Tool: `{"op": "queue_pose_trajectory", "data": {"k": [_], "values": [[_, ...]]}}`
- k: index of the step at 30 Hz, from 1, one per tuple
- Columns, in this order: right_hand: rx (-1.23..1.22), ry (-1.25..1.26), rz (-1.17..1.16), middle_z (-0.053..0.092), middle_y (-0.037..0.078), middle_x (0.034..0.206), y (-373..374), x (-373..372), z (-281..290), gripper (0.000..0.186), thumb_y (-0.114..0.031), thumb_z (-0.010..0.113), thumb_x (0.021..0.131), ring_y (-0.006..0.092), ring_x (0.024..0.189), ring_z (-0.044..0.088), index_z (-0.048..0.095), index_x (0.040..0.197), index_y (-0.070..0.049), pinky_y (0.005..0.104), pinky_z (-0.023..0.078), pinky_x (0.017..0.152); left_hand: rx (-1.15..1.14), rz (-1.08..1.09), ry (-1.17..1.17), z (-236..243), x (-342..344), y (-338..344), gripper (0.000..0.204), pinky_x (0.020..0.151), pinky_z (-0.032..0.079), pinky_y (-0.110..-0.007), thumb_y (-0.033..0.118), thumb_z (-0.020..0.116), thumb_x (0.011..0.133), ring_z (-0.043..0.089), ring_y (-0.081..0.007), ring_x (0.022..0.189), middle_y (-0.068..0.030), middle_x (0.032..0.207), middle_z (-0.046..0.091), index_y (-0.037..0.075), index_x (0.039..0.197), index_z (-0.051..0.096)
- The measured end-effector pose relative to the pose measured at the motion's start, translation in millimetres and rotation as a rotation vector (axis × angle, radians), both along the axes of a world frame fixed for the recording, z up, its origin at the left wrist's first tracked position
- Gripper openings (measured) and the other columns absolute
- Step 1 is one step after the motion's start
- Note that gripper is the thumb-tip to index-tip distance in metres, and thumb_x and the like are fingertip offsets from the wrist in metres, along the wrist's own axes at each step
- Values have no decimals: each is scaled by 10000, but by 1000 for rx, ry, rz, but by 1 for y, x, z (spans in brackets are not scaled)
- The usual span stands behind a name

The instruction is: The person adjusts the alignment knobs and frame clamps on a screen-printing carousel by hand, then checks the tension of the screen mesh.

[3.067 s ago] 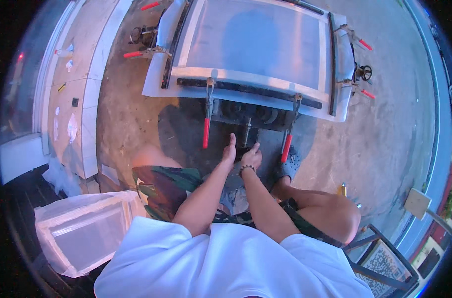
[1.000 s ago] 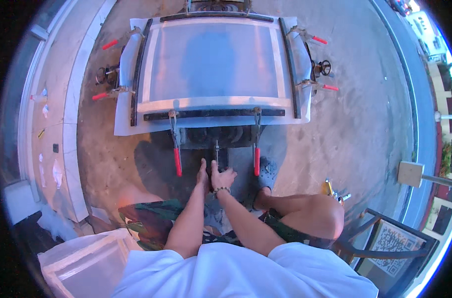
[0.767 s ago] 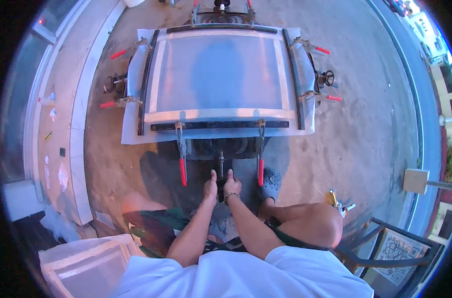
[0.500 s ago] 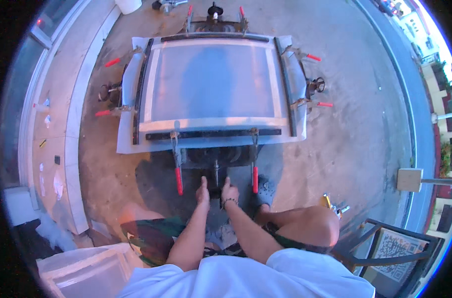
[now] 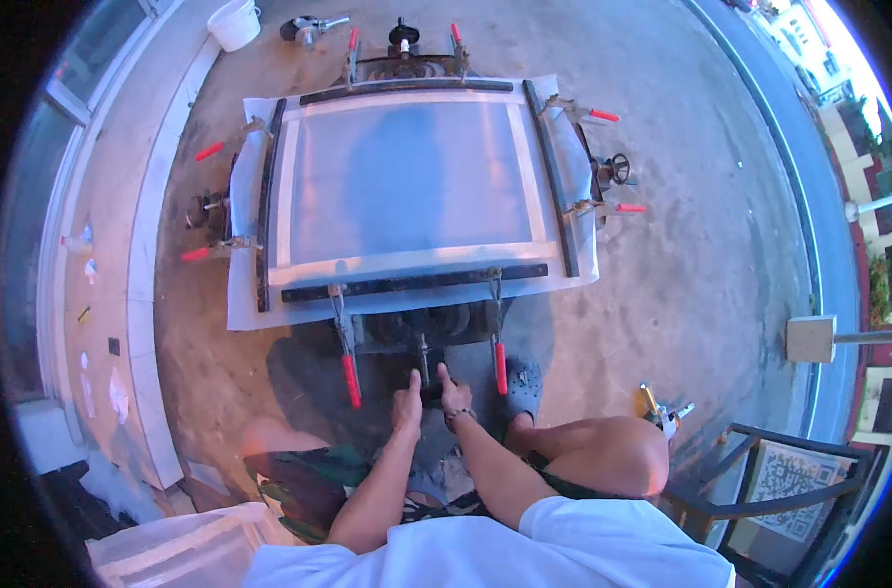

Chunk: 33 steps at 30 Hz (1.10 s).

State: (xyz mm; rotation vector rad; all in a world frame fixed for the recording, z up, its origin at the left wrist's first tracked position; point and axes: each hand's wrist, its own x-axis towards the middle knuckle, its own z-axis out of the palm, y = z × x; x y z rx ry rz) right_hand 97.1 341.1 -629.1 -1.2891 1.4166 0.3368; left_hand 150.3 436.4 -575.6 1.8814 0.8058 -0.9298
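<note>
Where the two bare hands meet low before the seated person, the left hand (image 5: 408, 404) and the right hand (image 5: 456, 396) flank a dark fitting (image 5: 431, 393), thumbs up. Most of their fingers are hidden from me, so I cannot tell whether either hand is closed on it. That fitting sits at the lower end of a slim metal rod (image 5: 425, 359), near the middle of the panel's near edge and outside it. A beaded bracelet (image 5: 458, 415) circles the right wrist.

Two red-handled clamps bracket the hands, the left clamp (image 5: 351, 378) and the right clamp (image 5: 501, 368) both reaching down from a black bar (image 5: 416, 283) along that near edge. Above it spreads the translucent panel (image 5: 407, 176), bordered in pale tape, on a white sheet (image 5: 245, 294) that sticks out past its corners. More black bars run along the left, right and far edges, each side with its own pair of red-handled clamps. A dark handwheel (image 5: 617, 169) stands outside the right edge, another beyond the far one.

Past the far left corner, a white bucket (image 5: 234, 25) rests on the concrete floor (image 5: 681, 265). Out from the near right corner, a grey clog (image 5: 525, 388) covers the person's right foot, and a metal fitting with a yellow part (image 5: 663, 412) lies by the knee.
</note>
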Motion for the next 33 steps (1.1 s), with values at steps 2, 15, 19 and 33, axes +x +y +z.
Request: {"op": "queue_pose_trajectory", "data": {"k": [2, 15, 19, 33], "values": [[-289, 122, 69, 629, 242, 1065, 14, 17, 46, 746, -646, 515, 809, 390, 1051, 574, 609, 1050, 55, 448, 426, 924, -119, 229, 49, -16, 5, 10, 835, 872, 453, -422, 724, 524, 784, 589, -303, 1000, -161, 1122, 610, -5, 1190, 569], [303, -142, -223, 648, 188, 960, 3, 9, 16, 782, -636, 620, 766, 260, 853, 585, 628, 1034, 98, 385, 437, 789, -65, -192, -80, -13, -12, 4, 819, 887, 437, -404, 697, 498, 808, 575, -341, 1078, -253, 1116, 607, -66, 1081, 613], [-218, -26, -49, 613, 239, 1018, 15, 9, 16, 780, -636, 595, 779, 331, 937, 583, 594, 1048, 97, 417, 434, 843, -40, 52, -12, -38, -2, 10, 818, 899, 433, -405, 703, 526, 793, 581, -315, 1056, -219, 1094, 620, -49, 1102, 610], [484, -282, -321, 650, 82, 795, 11, 9, 6, 552, -516, 669, 801, 204, 693, 614, 666, 876, 31, 369, 487, 667, 193, -357, -251, -14, -22, 9, 825, 912, 445, -431, 686, 576, 747, 586, -385, 1063, -259, 1027, 635, -79, 1055, 614]]}}
